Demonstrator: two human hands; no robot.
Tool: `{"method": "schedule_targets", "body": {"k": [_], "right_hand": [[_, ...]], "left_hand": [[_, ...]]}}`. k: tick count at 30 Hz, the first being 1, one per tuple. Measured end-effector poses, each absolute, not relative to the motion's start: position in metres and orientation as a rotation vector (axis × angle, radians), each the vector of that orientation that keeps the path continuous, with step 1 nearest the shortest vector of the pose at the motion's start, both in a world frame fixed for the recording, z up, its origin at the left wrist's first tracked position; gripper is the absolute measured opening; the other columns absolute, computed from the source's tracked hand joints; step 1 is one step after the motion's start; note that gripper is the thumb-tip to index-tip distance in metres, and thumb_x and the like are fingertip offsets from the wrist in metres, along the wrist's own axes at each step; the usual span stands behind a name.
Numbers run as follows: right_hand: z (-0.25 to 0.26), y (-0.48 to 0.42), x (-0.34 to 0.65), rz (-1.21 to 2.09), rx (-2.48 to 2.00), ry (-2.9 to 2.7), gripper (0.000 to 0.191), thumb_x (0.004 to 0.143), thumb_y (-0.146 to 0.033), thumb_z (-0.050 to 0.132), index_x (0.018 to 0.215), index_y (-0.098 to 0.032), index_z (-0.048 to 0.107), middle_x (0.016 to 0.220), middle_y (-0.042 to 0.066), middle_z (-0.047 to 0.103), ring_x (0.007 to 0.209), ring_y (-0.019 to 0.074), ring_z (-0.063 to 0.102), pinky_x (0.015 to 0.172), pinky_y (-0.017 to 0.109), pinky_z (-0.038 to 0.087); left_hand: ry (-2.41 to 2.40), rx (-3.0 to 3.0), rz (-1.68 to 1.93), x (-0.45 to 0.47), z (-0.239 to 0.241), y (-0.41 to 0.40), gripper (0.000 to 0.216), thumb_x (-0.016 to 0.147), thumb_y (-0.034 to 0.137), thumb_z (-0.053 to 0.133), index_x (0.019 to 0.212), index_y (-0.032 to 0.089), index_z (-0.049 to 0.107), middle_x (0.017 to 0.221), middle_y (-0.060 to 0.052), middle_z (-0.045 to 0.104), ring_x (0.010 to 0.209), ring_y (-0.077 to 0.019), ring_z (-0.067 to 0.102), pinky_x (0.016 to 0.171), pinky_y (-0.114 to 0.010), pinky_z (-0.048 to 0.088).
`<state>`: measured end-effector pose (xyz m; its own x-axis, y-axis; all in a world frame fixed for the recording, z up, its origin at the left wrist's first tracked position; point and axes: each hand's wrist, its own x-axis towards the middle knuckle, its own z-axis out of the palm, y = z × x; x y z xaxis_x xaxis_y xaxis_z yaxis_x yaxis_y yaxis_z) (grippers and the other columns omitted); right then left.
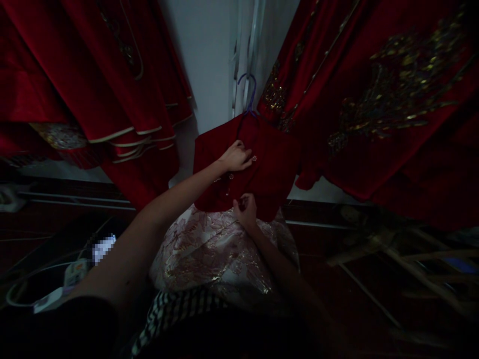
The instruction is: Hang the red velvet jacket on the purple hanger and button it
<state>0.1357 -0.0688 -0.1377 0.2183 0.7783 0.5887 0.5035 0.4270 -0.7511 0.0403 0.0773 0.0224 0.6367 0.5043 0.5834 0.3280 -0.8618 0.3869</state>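
Note:
A short red jacket [277,164] hangs in front of me on a purple hanger [253,92]. Small sparkling ornaments sit along its front. My left hand [237,156] lies on the upper front with bent fingers, pinching the cloth beside a flower-shaped ornament [254,158]. Lower down, my right hand [247,207] has its thumb and fingers curled at the front near the hem; the cloth between them is hard to see in the dim light. Below the jacket spreads a pale brocade skirt [217,254] with a shiny floral pattern.
Red garments with pale trim [123,132] hang on the left. A red garment with gold sequins [404,85] hangs at the right. A wooden folding frame [396,249] stands on the floor at right. At lower left are a power strip [76,271] with cables and a lit, blurred screen [104,249].

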Motion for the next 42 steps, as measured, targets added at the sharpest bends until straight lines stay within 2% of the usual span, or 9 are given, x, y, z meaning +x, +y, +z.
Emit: {"method": "schedule_targets", "body": {"k": [4, 7, 11, 15, 20, 26, 31, 38, 42], "right_hand": [[-0.096, -0.049, 0.13, 0.179, -1.107, -1.248, 0.014, 0.09, -0.033, 0.043, 0.094, -0.02, 0.047, 0.096, 0.007, 0.053, 0.089, 0.0166, 0.054, 0.083, 0.034, 0.047], [-0.057, -0.022, 0.121, 0.172, -0.982, -1.29, 0.025, 0.092, -0.034, 0.039, 0.111, -0.019, 0.045, 0.117, 0.014, 0.052, 0.11, 0.0193, 0.052, 0.096, 0.04, 0.045], [-0.028, 0.005, 0.102, 0.185, -1.062, -1.398, 0.051, 0.091, -0.043, 0.041, 0.131, -0.013, 0.034, 0.14, 0.024, 0.036, 0.138, 0.0293, 0.029, 0.109, 0.056, 0.029], [-0.024, 0.014, 0.09, 0.147, -1.184, -1.371, 0.077, 0.088, -0.057, 0.041, 0.141, -0.004, 0.021, 0.147, 0.032, 0.017, 0.144, 0.0382, 0.005, 0.108, 0.066, 0.019], [-0.017, 0.039, 0.112, 0.179, -1.332, -1.263, 0.105, 0.08, -0.073, 0.041, 0.138, 0.01, 0.015, 0.14, 0.042, 0.019, 0.142, 0.0459, 0.001, 0.107, 0.068, 0.014], [-0.001, 0.069, 0.127, 0.183, -1.338, -1.177, 0.101, 0.078, -0.074, 0.042, 0.139, 0.004, 0.02, 0.14, 0.038, 0.022, 0.14, 0.046, 0.011, 0.105, 0.07, 0.01], [0.003, 0.05, 0.135, 0.151, -1.343, -1.269, 0.085, 0.085, -0.065, 0.038, 0.14, 0.0, 0.025, 0.141, 0.032, 0.032, 0.136, 0.0362, 0.03, 0.108, 0.059, 0.021], [0.007, 0.01, 0.163, -0.12, -1.488, -1.415, 0.07, 0.094, -0.057, 0.021, 0.14, -0.005, 0.03, 0.136, 0.026, 0.044, 0.129, 0.0318, 0.041, 0.104, 0.049, 0.033], [0.015, 0.013, 0.174, -0.185, -1.595, -1.403, 0.071, 0.093, -0.059, 0.019, 0.135, -0.004, 0.037, 0.129, 0.027, 0.05, 0.122, 0.0333, 0.048, 0.1, 0.048, 0.037]], "left_hand": [[0.607, 2.61, 1.007, 0.027, 0.021, 0.075, 0.019, 0.071, 0.038, 0.065, 0.062, 0.021, 0.063, 0.068, -0.008, 0.059, 0.096, -0.0288, 0.053, 0.108, -0.051, 0.021], [0.558, 2.618, 0.983, 0.003, 0.02, 0.073, 0.019, 0.067, 0.037, 0.068, 0.058, 0.021, 0.065, 0.073, -0.01, 0.059, 0.1, -0.0292, 0.051, 0.108, -0.051, 0.024], [0.572, 2.631, 0.875, -0.03, 0.029, 0.068, 0.014, 0.063, 0.035, 0.072, 0.061, 0.022, 0.068, 0.084, -0.01, 0.059, 0.104, -0.0298, 0.051, 0.111, -0.051, 0.023], [0.744, 2.475, 1.015, -0.053, 0.044, 0.055, 0.01, 0.064, 0.031, 0.072, 0.069, 0.023, 0.07, 0.097, -0.009, 0.06, 0.112, -0.032, 0.049, 0.112, -0.058, 0.017], [1.056, 2.519, 1.183, -0.06, 0.055, 0.035, 0.028, 0.065, 0.039, 0.076, 0.083, 0.019, 0.069, 0.13, -0.007, 0.052, 0.132, -0.0381, 0.026, 0.111, -0.067, -0.007], [1.416, 2.38, 1.418, -0.044, 0.026, 0.036, 0.062, 0.064, 0.047, 0.074, 0.113, 0.013, 0.058, 0.154, -0.017, 0.02, 0.143, -0.042, 0.0, 0.112, -0.063, -0.007], [1.638, 2.066, 1.479, -0.039, -0.003, 0.048, 0.093, 0.057, 0.042, 0.08, 0.134, 0.012, 0.038, 0.155, -0.023, -0.001, 0.14, -0.0502, 0.007, 0.11, -0.068, 0.002], [1.542, 2.216, 1.507, -0.056, 0.003, 0.082, 0.11, 0.056, 0.047, 0.08, 0.141, 0.012, 0.019, 0.151, -0.024, 0.006, 0.143, -0.0404, 0.007, 0.115, -0.054, 0.017], [1.564, 2.345, 1.349, -0.054, -0.005, 0.086, 0.104, 0.06, 0.039, 0.077, 0.14, 0.01, 0.018, 0.149, -0.026, 0.008, 0.143, -0.04, 0.01, 0.114, -0.054, 0.022]]}}
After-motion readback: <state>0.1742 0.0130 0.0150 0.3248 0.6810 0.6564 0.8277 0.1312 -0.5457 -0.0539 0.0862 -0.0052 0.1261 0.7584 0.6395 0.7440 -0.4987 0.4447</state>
